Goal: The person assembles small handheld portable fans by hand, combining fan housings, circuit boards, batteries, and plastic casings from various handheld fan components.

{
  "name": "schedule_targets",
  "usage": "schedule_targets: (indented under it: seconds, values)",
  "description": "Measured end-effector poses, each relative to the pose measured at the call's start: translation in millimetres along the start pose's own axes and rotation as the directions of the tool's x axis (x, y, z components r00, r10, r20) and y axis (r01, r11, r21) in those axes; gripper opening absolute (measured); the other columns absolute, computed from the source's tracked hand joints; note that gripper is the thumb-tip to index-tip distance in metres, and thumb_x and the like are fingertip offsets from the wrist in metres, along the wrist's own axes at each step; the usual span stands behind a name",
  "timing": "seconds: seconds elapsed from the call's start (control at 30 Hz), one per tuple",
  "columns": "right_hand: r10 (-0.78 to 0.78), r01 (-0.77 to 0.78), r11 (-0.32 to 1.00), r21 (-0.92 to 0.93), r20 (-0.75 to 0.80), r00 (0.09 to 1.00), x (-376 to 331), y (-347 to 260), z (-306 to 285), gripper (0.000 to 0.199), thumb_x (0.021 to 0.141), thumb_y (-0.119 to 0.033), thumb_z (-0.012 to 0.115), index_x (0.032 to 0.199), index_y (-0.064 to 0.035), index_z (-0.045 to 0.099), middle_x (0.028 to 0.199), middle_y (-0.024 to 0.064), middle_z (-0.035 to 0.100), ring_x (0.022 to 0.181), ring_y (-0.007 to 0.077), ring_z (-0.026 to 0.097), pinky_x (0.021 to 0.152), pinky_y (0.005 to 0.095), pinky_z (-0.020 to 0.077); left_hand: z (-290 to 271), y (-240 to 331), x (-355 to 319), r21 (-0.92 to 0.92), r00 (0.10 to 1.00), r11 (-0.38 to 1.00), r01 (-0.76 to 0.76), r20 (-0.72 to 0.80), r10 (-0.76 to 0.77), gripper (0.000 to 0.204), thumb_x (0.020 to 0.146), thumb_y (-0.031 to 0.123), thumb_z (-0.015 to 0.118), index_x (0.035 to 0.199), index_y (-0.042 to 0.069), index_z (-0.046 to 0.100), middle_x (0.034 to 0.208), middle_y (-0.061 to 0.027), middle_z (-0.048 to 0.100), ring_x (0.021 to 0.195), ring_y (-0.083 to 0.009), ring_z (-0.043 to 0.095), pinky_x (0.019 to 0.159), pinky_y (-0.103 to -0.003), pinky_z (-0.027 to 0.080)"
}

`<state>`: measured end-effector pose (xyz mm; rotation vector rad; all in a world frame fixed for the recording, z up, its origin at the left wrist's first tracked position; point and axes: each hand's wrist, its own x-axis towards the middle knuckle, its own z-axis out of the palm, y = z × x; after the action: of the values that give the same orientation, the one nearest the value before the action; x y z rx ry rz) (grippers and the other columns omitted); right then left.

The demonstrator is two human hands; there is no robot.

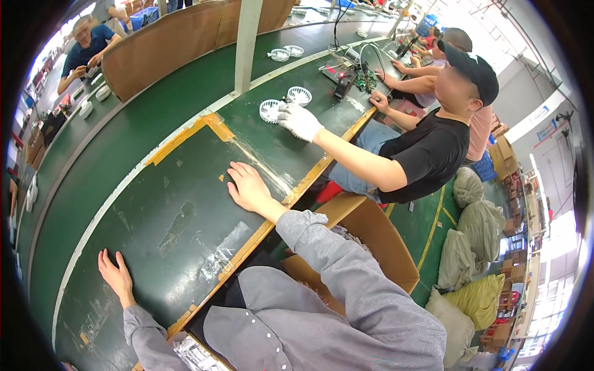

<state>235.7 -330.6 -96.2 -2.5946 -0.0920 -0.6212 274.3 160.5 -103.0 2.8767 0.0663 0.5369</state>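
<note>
My left hand [116, 278] rests on the dark green worktop [167, 191] near its left end, fingers stretched out and holding nothing. Farther right, my right hand [249, 187] lies flat on the same surface with its fingers apart, close to a worn strip of tape [266, 164]. Beyond it, a co-worker's white-gloved hand [300, 122] touches a white round fan-like part [270, 111]. A second round white part [299, 96] lies beside that one. Neither of my hands touches these parts.
A green conveyor belt [142, 123] curves along the far side, carrying white parts [279, 55]. A white post [247, 49] rises beside it. The co-worker in black [427, 148] sits at my right. An open cardboard box [387, 247] stands below the wooden table edge [247, 247].
</note>
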Motion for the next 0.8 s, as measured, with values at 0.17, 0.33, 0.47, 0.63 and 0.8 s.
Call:
schedule_targets:
  seconds: [0.17,0.33,0.47,0.63,0.8]
  values:
    - [-0.004,0.004,1.0,-0.001,-0.021,1.0,-0.2,-0.6,-1.1,0.039,0.087,-0.017,0.059,0.119,0.0033,0.058,0.134,0.021,0.053,0.127,0.0357,0.047,0.109,0.0426,0.0366,0.7,1.4,-0.4,-0.019,1.0,1.0,-0.007,-0.006,0.006,0.051,0.097,0.037,0.051,0.135,0.003,0.048,0.144,-0.0161,0.043,0.134,-0.0324,0.038,0.111,-0.043,0.03]
    - [-0.001,0.001,1.0,-0.007,-0.019,1.0,-0.1,-0.8,-1.6,0.039,0.087,-0.018,0.058,0.118,0.0042,0.058,0.132,0.0217,0.054,0.126,0.0348,0.048,0.109,0.0418,0.0361,0.8,2.6,-1.2,-0.031,1.0,1.0,-0.003,-0.007,0.002,0.051,0.097,0.037,0.052,0.135,0.003,0.048,0.144,-0.0156,0.042,0.134,-0.0319,0.038,0.112,-0.042,0.029]
    - [-0.007,0.007,1.0,-0.007,-0.029,1.0,1.1,-1.7,-0.7,0.038,0.087,-0.018,0.058,0.117,0.004,0.059,0.131,0.0214,0.055,0.125,0.0346,0.049,0.109,0.0415,0.0371,0.4,1.3,-1.5,-0.027,1.0,1.0,0.005,0.001,-0.005,0.051,0.097,0.037,0.052,0.135,0.003,0.048,0.144,-0.0157,0.043,0.134,-0.0321,0.038,0.112,-0.042,0.029]
    - [-0.004,0.003,1.0,-0.005,-0.033,0.999,0.6,-1.2,-1.3,0.037,0.087,-0.018,0.058,0.116,0.0037,0.06,0.13,0.0208,0.056,0.125,0.0342,0.049,0.108,0.0412,0.0377,-2.3,6.1,-3.1,-0.048,1.0,0.999,0.009,-0.011,-0.009,0.052,0.097,0.037,0.052,0.135,0.002,0.049,0.144,-0.0161,0.043,0.133,-0.0325,0.039,0.112,-0.042,0.03]
    - [0.003,-0.004,1.0,-0.002,-0.031,1.0,0.5,-3.6,-1.6,0.036,0.087,-0.017,0.059,0.117,0.0027,0.061,0.131,0.0194,0.057,0.125,0.0339,0.05,0.107,0.0406,0.0393,-3.2,6.2,-3.7,-0.062,1.0,0.998,0.019,-0.016,-0.02,0.052,0.097,0.037,0.052,0.135,0.002,0.05,0.144,-0.0162,0.043,0.133,-0.0324,0.039,0.112,-0.042,0.03]
